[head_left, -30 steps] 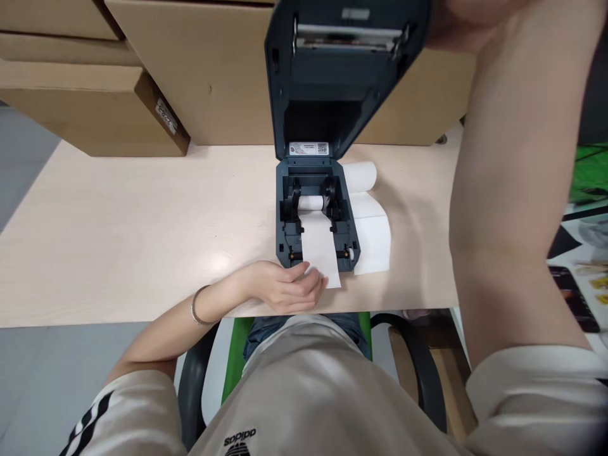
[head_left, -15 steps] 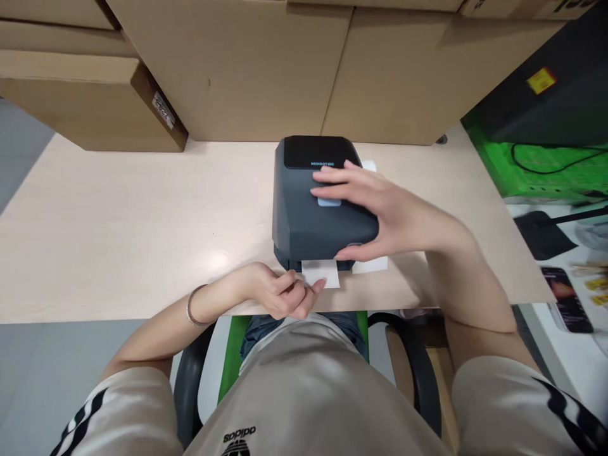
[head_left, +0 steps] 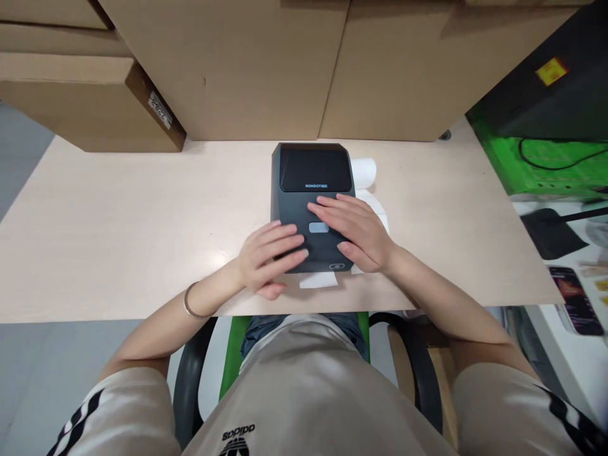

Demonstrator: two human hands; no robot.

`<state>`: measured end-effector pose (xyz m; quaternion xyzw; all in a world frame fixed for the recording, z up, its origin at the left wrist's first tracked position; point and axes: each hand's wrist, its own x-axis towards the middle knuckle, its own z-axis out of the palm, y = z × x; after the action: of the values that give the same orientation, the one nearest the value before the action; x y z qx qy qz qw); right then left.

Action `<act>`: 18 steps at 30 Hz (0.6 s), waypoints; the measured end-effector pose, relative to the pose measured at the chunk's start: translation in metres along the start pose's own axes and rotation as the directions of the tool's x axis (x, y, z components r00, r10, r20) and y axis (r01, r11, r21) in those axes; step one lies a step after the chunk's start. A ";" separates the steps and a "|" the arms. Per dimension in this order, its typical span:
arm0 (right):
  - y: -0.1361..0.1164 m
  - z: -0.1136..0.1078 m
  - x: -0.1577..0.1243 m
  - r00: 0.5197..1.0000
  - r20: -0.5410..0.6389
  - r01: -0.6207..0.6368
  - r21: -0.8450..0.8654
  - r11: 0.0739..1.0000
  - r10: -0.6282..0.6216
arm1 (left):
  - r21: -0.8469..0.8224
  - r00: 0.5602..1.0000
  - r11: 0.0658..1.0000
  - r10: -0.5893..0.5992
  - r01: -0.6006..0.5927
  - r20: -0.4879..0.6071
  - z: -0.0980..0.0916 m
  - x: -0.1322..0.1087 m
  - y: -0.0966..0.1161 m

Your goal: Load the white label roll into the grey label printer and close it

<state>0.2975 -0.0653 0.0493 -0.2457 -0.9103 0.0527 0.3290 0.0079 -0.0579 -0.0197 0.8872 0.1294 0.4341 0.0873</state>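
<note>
A dark grey label printer (head_left: pixel 311 174) sits with its lid down on the pale wooden table (head_left: pixel 118 221). My left hand (head_left: pixel 268 256) lies flat on the lid's front left, fingers stretched out. On the lid's front right rests my right hand (head_left: pixel 354 231), also flat and open, beside a small light button (head_left: pixel 318 227). A white paper strip (head_left: pixel 318 279) sticks out of the printer's front slot. A white paper roll (head_left: pixel 365 172) lies behind the printer on the right.
Large cardboard boxes (head_left: pixel 237 63) line the back of the table, with a smaller box (head_left: pixel 90 104) at the left. To the right are a green mat (head_left: pixel 546 164), a black object (head_left: pixel 551 234) and a phone (head_left: pixel 577 301).
The raised printer lid came down under my right hand and is closed. My left hand let go of the paper strip and moved up onto the lid beside my right hand.
</note>
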 end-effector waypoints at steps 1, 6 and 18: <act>0.000 0.003 -0.001 1.000 -0.031 0.000 -0.003 1.000 0.000 | 0.005 0.998 0.998 -0.056 0.056 0.014 -0.001 0.001 -0.003; -0.004 0.011 -0.005 0.995 -0.099 -0.016 -0.052 0.999 0.011 | -0.025 0.974 0.976 -0.213 0.216 0.076 0.001 0.008 -0.009; 0.004 0.030 -0.019 0.953 -0.302 0.019 -0.059 0.998 -0.036 | 0.022 0.990 0.992 -0.124 0.123 0.066 0.009 0.001 -0.018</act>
<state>0.2926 -0.0689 0.0138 -0.2472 -0.8535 -0.0153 0.4585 0.0126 -0.0406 -0.0297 0.8924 0.1851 0.3965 0.1103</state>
